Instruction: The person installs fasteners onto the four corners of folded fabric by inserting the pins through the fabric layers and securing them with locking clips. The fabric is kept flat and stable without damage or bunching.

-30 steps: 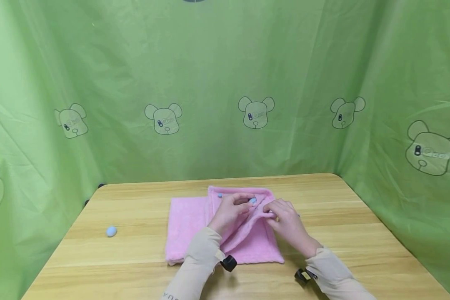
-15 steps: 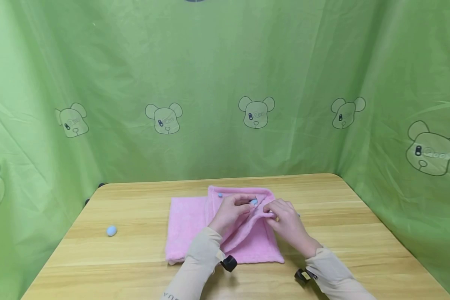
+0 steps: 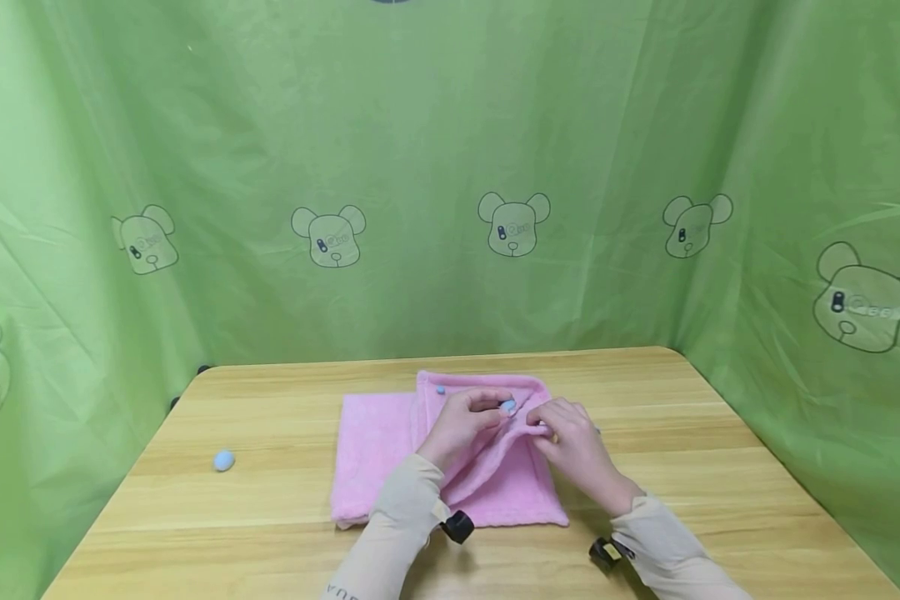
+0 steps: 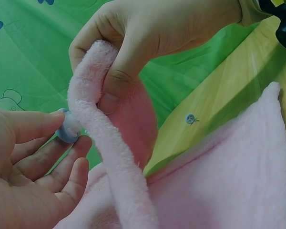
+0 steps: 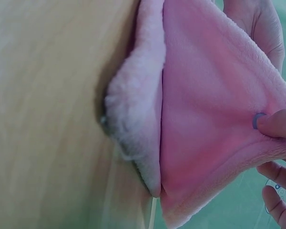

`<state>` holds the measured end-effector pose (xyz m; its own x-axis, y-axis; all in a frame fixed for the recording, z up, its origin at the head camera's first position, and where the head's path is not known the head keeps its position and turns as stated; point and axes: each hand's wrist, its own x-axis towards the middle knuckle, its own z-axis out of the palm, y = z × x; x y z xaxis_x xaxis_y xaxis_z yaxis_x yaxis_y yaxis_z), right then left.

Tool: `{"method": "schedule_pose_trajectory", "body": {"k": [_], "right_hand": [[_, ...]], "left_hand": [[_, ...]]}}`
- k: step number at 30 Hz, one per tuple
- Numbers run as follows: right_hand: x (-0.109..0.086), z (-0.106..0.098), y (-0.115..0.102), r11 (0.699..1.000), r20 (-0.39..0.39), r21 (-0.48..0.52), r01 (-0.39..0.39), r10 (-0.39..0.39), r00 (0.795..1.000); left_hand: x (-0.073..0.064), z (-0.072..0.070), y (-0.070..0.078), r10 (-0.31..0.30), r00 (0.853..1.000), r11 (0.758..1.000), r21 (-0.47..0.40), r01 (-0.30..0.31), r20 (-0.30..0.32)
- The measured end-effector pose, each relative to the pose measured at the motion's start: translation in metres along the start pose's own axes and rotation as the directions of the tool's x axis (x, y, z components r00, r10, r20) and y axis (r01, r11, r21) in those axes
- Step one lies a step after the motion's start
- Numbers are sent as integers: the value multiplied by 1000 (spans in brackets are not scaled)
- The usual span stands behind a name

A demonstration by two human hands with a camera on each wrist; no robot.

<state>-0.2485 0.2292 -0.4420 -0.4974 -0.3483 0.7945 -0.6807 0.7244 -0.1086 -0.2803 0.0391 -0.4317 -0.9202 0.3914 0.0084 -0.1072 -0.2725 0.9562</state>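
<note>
A folded pink fleece blanket (image 3: 375, 450) lies on the wooden table, its raised edge rolled between the two hands. My left hand (image 3: 457, 425) pinches a small round blue-and-white cap (image 4: 69, 128) between thumb and fingers, close beside that edge in the left wrist view. Its remaining fingers are loosely bent. My right hand (image 3: 573, 446) grips the raised edge, thumb on one side. In the right wrist view, its thumb (image 5: 279, 125) presses a small blue disc (image 5: 256, 120) against the cloth, covering part of it. The right fingertips are partly hidden behind the fabric.
A larger light-blue round piece (image 3: 223, 461) sits on the table at the left. Another small blue piece (image 3: 440, 390) rests near the blanket's far edge. Right of the blanket lies a small blue piece with a thin prong (image 4: 190, 118). Green curtains (image 3: 420, 167) enclose the table.
The cap in my left hand has shifted very slightly down and to the right. Both hands otherwise hold their positions, and the blanket is unchanged.
</note>
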Motion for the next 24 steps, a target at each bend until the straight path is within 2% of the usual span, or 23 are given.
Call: {"method": "schedule_pose_trajectory", "body": {"k": [4,12,24], "right_hand": [[0,0,0,1000,0,1,5,-5,1000],[0,0,0,1000,2,10,1,-1,1000],[-1,1,-1,1000,-2,11,13,-13,1000]], "left_hand": [[0,0,-1,0,1000,1000,6,0,9],[-1,1,-2,12,999,992,127,-17,37],[-3,2,-2,15,999,988,154,-20,38]]}}
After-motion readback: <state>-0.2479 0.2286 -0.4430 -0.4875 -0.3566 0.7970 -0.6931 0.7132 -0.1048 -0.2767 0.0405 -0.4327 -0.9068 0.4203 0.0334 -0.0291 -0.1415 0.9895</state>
